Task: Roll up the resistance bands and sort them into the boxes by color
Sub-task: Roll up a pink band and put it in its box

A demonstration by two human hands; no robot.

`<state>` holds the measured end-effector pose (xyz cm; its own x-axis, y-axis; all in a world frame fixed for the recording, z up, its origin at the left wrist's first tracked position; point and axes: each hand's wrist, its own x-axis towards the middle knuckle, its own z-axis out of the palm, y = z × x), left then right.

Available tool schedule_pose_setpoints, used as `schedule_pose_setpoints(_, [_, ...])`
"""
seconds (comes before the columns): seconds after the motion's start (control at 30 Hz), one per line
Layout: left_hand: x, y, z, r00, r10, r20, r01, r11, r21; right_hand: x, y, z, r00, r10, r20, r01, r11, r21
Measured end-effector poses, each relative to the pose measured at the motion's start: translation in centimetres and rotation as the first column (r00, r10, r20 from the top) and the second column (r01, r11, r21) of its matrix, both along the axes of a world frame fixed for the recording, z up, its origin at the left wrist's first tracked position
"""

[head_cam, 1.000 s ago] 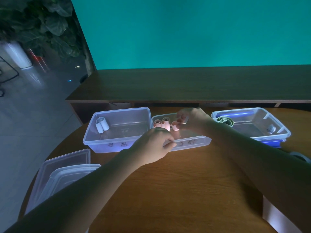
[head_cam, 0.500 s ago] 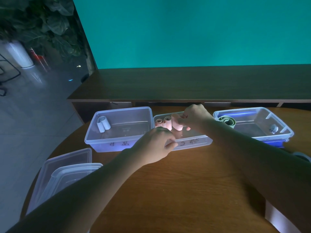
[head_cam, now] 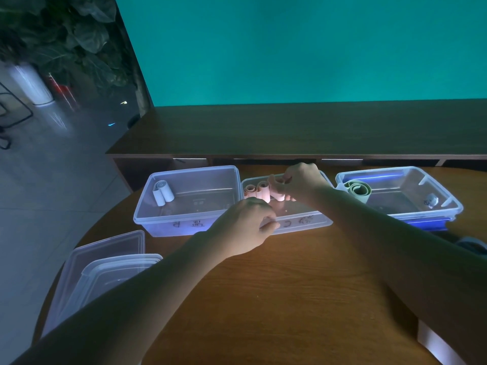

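Three clear plastic boxes stand in a row on the round wooden table. The left box (head_cam: pixel 184 225) holds two white rolled bands (head_cam: pixel 162 192). The middle box (head_cam: pixel 303 222) holds two pink rolls (head_cam: pixel 257 192). My right hand (head_cam: pixel 300 181) holds a third pink roll (head_cam: pixel 278 194) low inside the middle box, beside those rolls. My left hand (head_cam: pixel 245 227) grips the middle box's front rim, fingers curled over its edge. The right box (head_cam: pixel 448 204) holds a grey-green rolled band (head_cam: pixel 358 189) and a small white item (head_cam: pixel 431 201).
Two clear lids (head_cam: pixel 105 270) lie stacked at the table's left edge. A dark wooden shelf (head_cam: pixel 290 133) runs behind the boxes. A grey object (head_cam: pixel 471 243) peeks out behind my right forearm. A white object (head_cam: pixel 437 346) shows at the lower right.
My right hand has carried the pink roll left and down into the middle box, next to the other pink rolls. My left hand has stayed on the box's front rim.
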<state>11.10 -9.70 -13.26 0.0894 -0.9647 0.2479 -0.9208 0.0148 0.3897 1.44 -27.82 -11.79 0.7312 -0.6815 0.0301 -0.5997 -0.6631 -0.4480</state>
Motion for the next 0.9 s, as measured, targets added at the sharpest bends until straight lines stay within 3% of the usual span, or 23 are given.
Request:
schedule_pose_setpoints(0.33, [0.0, 0.0, -0.1, 1.0, -0.009, 0.002, 0.009, 1.0, -0.006, -0.8, -0.4, -0.8, 0.987, -0.086, 0.136, 0.073, 0.992, 0.101])
schedule_pose_setpoints(0.5, [0.0, 0.0, 0.0, 1.0, -0.004, 0.002, 0.004, 1.0, 0.005, -1.3, -0.6, -0.6, 0.988, -0.093, 0.127, 0.071, 0.983, 0.171])
schedule_pose_setpoints(0.9, [-0.2, -0.1, 0.2, 1.0, 0.024, -0.012, -0.024, 1.0, 0.015, -1.8, -0.2, 0.5, 0.993, -0.064, 0.101, 0.047, 0.986, 0.163])
